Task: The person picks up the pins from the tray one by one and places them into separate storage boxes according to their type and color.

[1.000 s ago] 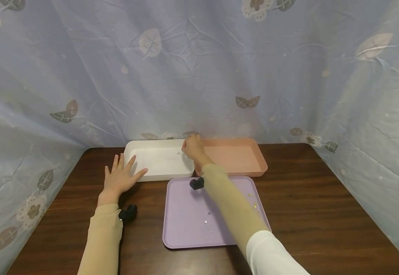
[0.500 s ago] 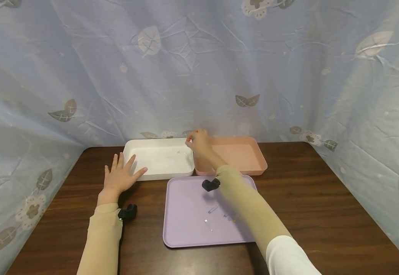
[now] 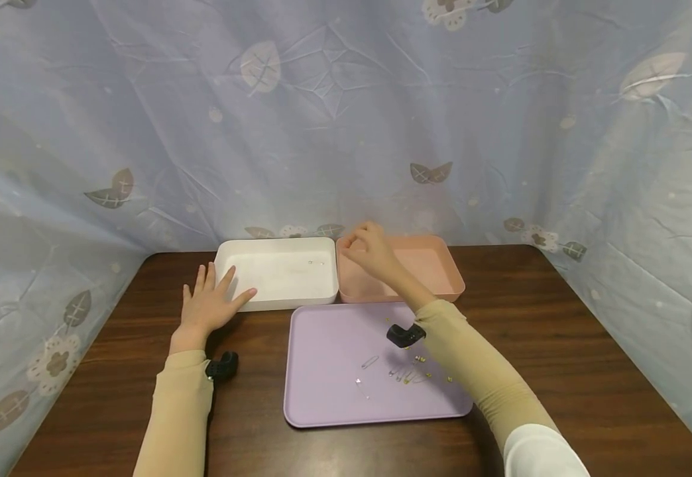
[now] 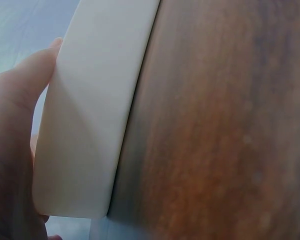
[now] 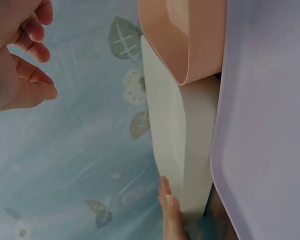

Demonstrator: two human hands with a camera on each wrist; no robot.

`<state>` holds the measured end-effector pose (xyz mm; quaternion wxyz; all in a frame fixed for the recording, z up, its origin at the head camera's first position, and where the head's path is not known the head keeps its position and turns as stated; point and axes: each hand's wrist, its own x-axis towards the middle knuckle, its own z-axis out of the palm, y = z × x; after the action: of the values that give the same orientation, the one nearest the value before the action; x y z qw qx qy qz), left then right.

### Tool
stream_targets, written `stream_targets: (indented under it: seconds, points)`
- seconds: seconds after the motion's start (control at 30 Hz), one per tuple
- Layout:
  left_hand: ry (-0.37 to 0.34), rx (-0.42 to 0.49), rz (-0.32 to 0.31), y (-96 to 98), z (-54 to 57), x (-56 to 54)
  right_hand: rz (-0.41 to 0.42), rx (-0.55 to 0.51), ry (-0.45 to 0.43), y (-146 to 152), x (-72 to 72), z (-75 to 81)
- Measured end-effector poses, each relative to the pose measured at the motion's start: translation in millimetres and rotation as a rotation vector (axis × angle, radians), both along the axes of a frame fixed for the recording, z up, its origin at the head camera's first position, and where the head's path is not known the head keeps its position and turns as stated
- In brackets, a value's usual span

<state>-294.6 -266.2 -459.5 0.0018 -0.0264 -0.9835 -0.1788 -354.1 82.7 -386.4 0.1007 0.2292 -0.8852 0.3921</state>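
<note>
My left hand (image 3: 205, 308) lies with spread fingers over the front left corner of the white tray (image 3: 244, 306). In the left wrist view, its thumb (image 4: 32, 70) touches the tray's rim. My right hand (image 3: 376, 252) hangs above the pink tray (image 3: 429, 295), fingers loosely curved; the right wrist view shows nothing between its thumb and fingertips (image 5: 37, 52). A small safety pin (image 3: 316, 263) lies in the right part of the white tray. Several silver and gold safety pins, among them a silver safety pin (image 3: 370, 362), lie on the purple tray (image 3: 322, 411).
White and pink trays stand side by side at the back of the dark wooden table (image 3: 250, 424), with the purple tray in front of them. A patterned curtain (image 3: 334, 132) hangs behind and at both sides. Each wrist wears a black camera (image 3: 404, 336).
My right hand has moved right, from over the white tray to above the pink one, its fingers loosening. More safety pins on the purple tray are uncovered. My left hand has stayed in place.
</note>
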Motion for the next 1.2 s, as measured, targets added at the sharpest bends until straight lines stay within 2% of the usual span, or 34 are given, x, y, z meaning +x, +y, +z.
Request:
stream_targets:
  seconds: [0.43, 0.73, 1.03, 1.2]
  points:
    - [-0.017, -0.004, 0.0, 0.0, -0.6, -1.6, 0.029, -0.114, -0.073, 41, 51.0, -4.8]
    - [-0.021, 0.002, 0.001, 0.9, -0.6, -1.0, 0.071, -0.092, -0.13, 71, 80.7, -22.2]
    - [-0.014, -0.008, -0.002, 1.0, -0.2, -1.3, 0.127, -0.046, -0.209, 85, 98.7, -38.3]
    - [-0.012, -0.005, -0.003, -0.4, -1.7, -2.3, 0.175, -0.027, -0.292, 83, 101.7, -46.1]
